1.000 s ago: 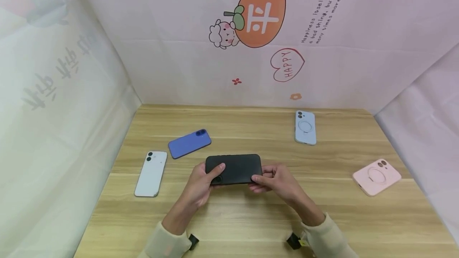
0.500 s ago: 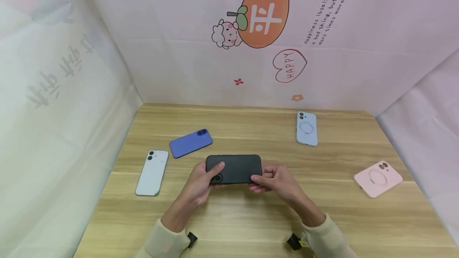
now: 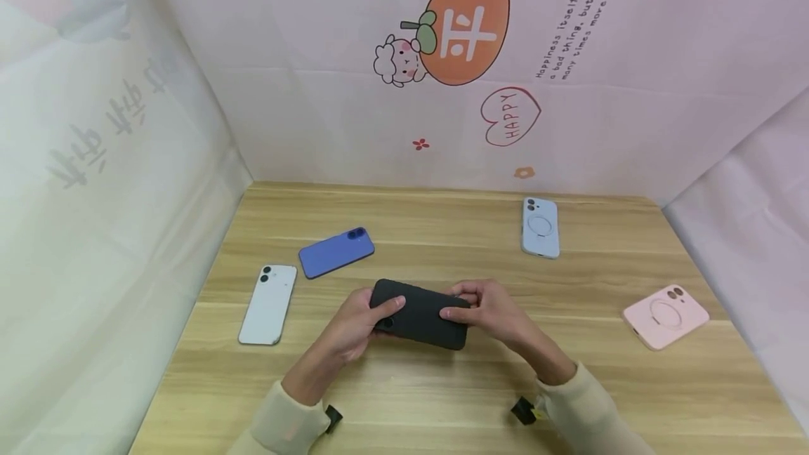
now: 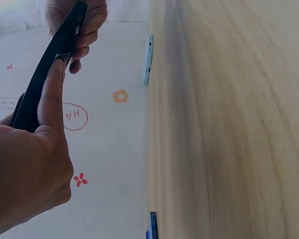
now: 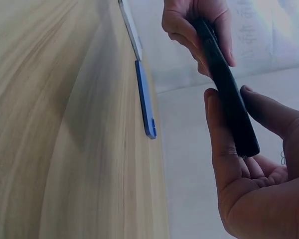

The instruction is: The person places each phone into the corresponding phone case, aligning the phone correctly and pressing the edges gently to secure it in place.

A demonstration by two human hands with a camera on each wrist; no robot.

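A black phone (image 3: 418, 314), back side up with its camera at the lower left, is held above the table between both hands. My left hand (image 3: 357, 321) grips its left end, the thumb lying across the back. The right hand (image 3: 493, 309) pinches the other end, its thumb on the back and its fingers underneath. In the right wrist view the black phone (image 5: 229, 94) shows edge-on and tilted, fingers on one face and thumb by the other. The left wrist view also shows the phone (image 4: 45, 69) from its edge, raised off the wood.
On the wooden table (image 3: 404, 399) a white phone (image 3: 268, 305) and a blue phone (image 3: 337, 253) lie at left. A light blue phone case (image 3: 540, 227) with a ring lies at the back right, a pink one (image 3: 666, 316) at far right. Fabric walls (image 3: 316, 125) enclose the table.
The black phone has turned clockwise, its right end now lower and nearer the person. The right hand has shifted its hold along that end; the left hand keeps its grip.
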